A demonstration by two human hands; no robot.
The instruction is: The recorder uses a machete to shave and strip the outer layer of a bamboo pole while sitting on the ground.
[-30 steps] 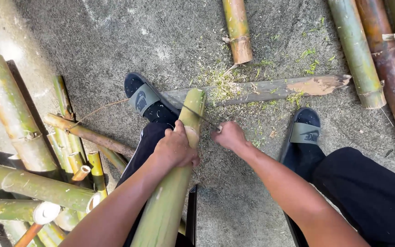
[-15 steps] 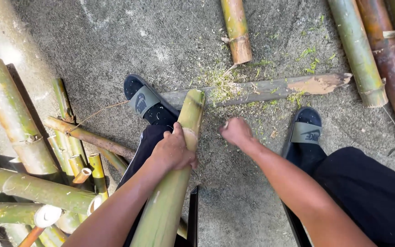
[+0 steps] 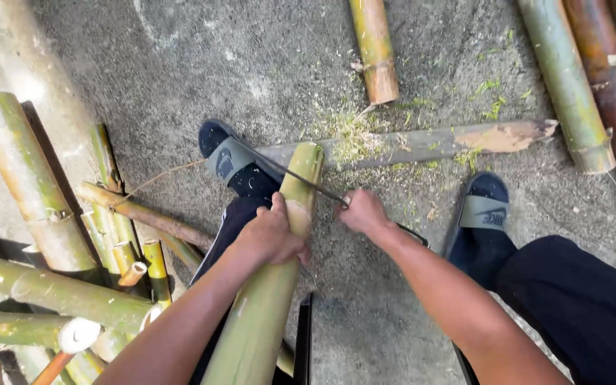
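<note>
Both hands clenched, left hand [image 3: 271, 235] gripping bamboo pole [image 3: 279, 271], right hand [image 3: 362, 211] now back on saw [image 3: 301, 177].

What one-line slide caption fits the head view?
Left hand grips a green bamboo pole while the right hand draws a thin saw blade across it.

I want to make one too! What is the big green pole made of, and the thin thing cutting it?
The green pole looks like bamboo: smooth waxy skin with ring joints. The left hand steadies it. The thin blade seems dark, dull metal, probably a saw, gripped by the right hand.
</note>
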